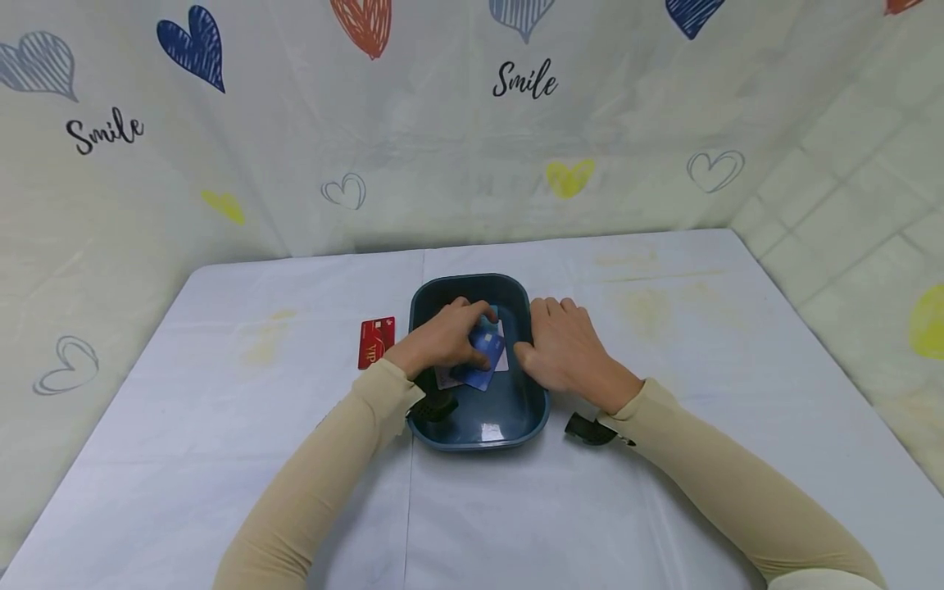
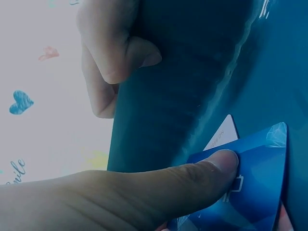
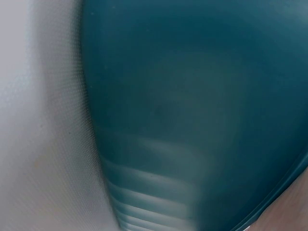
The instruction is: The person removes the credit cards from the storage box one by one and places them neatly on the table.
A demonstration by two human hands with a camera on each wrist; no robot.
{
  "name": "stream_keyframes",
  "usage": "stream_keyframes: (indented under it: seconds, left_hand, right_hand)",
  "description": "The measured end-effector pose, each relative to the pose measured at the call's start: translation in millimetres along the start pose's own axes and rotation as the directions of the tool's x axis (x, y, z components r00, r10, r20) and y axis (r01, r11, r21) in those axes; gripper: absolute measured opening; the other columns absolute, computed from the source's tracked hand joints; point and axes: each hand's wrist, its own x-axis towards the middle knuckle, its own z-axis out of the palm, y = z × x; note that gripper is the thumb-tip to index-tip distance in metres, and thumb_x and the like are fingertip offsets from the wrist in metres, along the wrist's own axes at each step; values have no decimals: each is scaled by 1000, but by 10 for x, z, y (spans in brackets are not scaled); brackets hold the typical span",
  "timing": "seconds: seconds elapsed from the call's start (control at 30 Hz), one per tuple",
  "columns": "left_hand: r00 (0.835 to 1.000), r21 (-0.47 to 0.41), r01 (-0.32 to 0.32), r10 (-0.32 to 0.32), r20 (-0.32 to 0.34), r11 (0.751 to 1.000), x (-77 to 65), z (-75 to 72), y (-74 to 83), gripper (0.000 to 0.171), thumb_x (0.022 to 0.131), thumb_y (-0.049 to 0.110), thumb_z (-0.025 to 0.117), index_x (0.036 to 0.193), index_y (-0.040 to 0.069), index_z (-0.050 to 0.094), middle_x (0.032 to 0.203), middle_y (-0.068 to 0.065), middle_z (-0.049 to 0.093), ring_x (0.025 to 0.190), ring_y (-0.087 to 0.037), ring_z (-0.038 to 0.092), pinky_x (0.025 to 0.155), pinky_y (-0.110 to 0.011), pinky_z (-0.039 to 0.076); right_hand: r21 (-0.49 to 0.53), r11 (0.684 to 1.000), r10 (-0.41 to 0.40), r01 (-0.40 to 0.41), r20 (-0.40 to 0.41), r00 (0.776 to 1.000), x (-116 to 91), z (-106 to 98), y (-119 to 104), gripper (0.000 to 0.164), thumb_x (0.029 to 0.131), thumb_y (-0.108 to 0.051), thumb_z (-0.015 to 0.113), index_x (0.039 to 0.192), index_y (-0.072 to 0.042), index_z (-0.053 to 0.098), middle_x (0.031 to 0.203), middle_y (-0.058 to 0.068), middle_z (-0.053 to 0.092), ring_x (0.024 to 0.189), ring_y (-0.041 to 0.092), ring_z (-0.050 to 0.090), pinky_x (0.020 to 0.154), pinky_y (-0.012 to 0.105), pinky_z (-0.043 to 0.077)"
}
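Observation:
A dark blue-green plastic basin [image 1: 509,418] stands on the white-covered table. My left hand [image 1: 446,334] reaches into it over several overlapping cards. Its thumb lies on a blue card [image 2: 257,166], while the index finger stays apart from the thumb, past the card's upper end; the other fingers are partly hidden. A white card corner [image 2: 225,133] pokes out from behind the blue one. My right hand [image 1: 566,348] grips the basin's right rim, thumb over the inside and fingers outside. The right wrist view shows mostly the basin's outer wall [image 3: 192,96].
Left of the basin lies a red card [image 1: 371,338] on the table [image 1: 184,426], close to my left wrist. A black wrist camera [image 1: 590,428] hangs under my right wrist. Behind the table's far edge rises a cloth printed with hearts [image 1: 190,47].

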Motion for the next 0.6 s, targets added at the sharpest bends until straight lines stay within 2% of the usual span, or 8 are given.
stream_keyframes:
  seconds: [0.3,0.6]
  left_hand:
    - [1000,-28,20,-20,-14,999,10,14,1,70,85,24,86,146,16,52,142,-16,51,125,-31,58,107,-46,57]
    - [999,-28,50,-50,-17,998,10,4,14,78,85,24,86,150,12,45,141,-16,59,126,-30,60,109,-45,56]
  right_hand:
    - [0,1000,-2,2,-11,1000,-3,14,5,24,93,-29,52,94,-5,52,88,11,52,84,31,44,70,38,31]
    - [2,1000,-6,6,-20,1000,-16,8,4,25,93,-29,52,95,-4,52,87,11,51,82,31,43,70,38,31]
